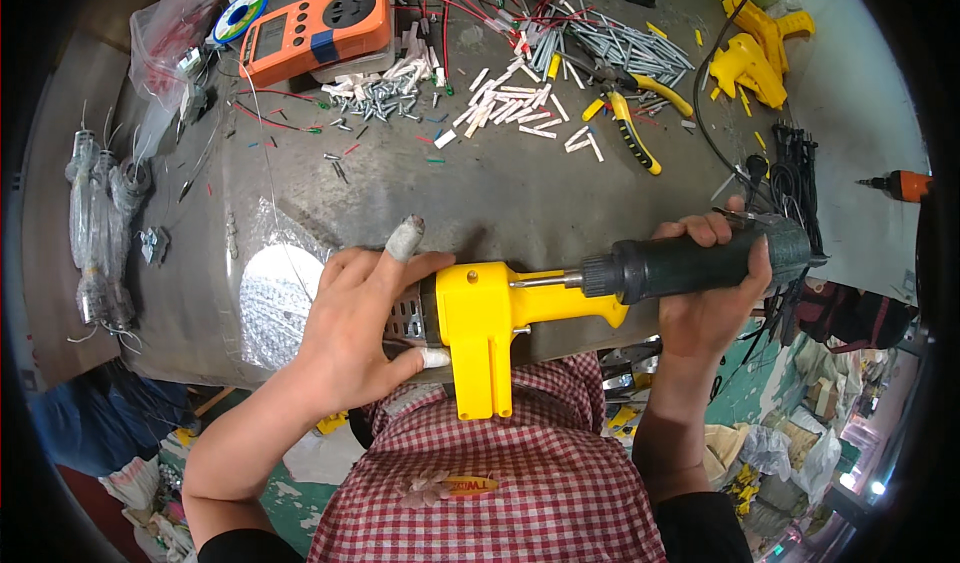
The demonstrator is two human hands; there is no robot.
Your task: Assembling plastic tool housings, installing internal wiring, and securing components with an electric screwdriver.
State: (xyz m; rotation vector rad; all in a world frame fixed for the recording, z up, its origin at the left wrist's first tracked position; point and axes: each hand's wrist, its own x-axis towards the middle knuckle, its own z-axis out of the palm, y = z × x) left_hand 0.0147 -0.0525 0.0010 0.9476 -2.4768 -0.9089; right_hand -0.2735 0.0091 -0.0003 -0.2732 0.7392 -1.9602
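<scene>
Mostly smooth yellow housing (475, 308), ribbed driver (675, 268), metal bit (545, 281)

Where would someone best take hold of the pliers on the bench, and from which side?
Probably by both handles, coming from the near right: the pliers lie with their handles spread toward that side. The right hand would be nearer, but it holds the black screwdriver.

Yellow housing (468, 308), black screwdriver (690, 263), red-and-white checked apron (480, 518), orange meter (312, 35), yellow-and-black pliers (623, 115)
</scene>
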